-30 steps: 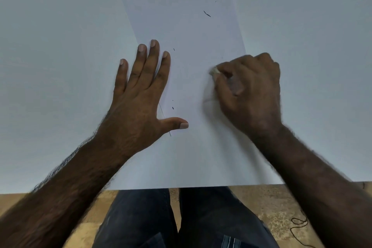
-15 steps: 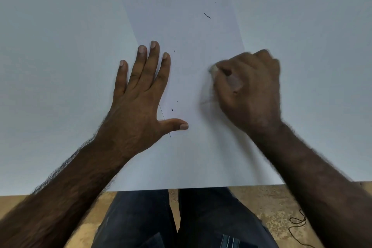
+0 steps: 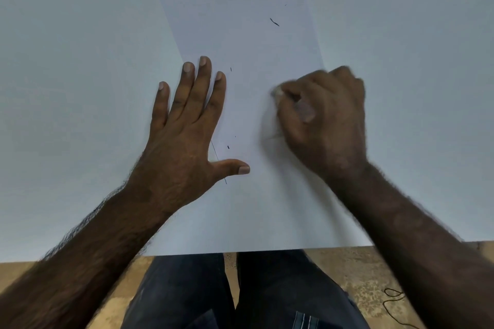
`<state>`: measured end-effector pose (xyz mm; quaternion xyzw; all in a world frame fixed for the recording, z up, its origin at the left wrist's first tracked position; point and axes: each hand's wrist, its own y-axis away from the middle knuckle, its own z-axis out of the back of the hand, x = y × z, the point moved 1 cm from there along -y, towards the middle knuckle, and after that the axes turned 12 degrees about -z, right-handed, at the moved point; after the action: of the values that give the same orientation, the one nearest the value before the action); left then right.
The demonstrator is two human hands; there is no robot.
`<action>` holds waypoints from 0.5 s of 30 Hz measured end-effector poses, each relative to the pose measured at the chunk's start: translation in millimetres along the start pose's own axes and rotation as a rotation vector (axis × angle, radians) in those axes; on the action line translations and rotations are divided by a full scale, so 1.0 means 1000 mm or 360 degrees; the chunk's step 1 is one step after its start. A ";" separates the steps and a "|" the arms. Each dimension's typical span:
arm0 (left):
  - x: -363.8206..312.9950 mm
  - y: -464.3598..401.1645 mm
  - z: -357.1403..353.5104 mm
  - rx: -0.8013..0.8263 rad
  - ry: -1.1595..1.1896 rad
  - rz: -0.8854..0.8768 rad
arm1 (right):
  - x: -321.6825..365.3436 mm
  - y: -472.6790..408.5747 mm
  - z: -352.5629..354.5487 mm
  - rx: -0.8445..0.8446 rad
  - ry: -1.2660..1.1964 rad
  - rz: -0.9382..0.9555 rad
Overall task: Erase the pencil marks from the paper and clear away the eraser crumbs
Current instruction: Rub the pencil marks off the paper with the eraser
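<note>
at the bottom of the frame we see our own legs in dark jeans [image 3: 248, 291], over a mottled brown floor [image 3: 347, 270]. a thin dark cord [image 3: 393, 299] loops on the floor at lower right.

above that runs the near edge of a pale table [image 3: 66, 88], which fills the rest of the frame. a white sheet of paper [image 3: 240, 208] lies on it, its near edge flush with the table edge at lower centre, the sheet stretching away toward the upper centre.

our left hand [image 3: 184, 136] lies flat, palm down, at centre left, fingers straight and close together, thumb spread out to the right. it rests across the left edge of the paper, fingers and thumb on the sheet. a thin pencil line [image 3: 218, 161] shows beside the thumb, partly hidden under it.

our right hand [image 3: 323, 120] sits at centre right on the paper, well apart from the left, fingers curled into a tight grip. a small pale eraser [image 3: 277, 93] peeks out at the fingertips, pinched there and touching the sheet. the hand is blurred, so we cannot tell the finger placement more finely.

between the hands, small dark crumbs [image 3: 228, 147] dot the paper. another speck [image 3: 231, 69] lies just right of the left fingertips. farther up, toward the upper centre, a longer dark curl [image 3: 274, 22] lies on the sheet; whether crumb or pencil mark, we cannot tell.
</note>
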<state>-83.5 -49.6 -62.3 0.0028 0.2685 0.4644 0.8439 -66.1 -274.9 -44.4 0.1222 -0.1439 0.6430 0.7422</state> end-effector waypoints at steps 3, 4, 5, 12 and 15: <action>0.000 0.001 -0.001 -0.0026 -0.0016 -0.0003 | 0.020 0.039 -0.004 0.0283 -0.0069 0.0260; 0.000 0.001 -0.001 -0.0040 -0.0026 -0.0008 | 0.025 0.051 -0.006 0.0357 -0.0080 0.0349; 0.000 0.001 -0.002 -0.0049 -0.0032 -0.0014 | 0.026 0.055 -0.006 0.0393 -0.0074 0.0417; 0.001 0.000 -0.002 -0.0015 -0.0005 -0.0017 | 0.001 -0.010 -0.004 -0.0006 0.0018 0.0092; 0.001 0.001 -0.002 -0.0020 0.0000 -0.0011 | 0.006 -0.003 -0.004 0.0018 -0.0014 0.0053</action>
<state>-84.5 -49.2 -63.9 -0.0035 0.2655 0.4631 0.8456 -62.6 -268.5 -45.5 0.1269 -0.1456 0.6555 0.7301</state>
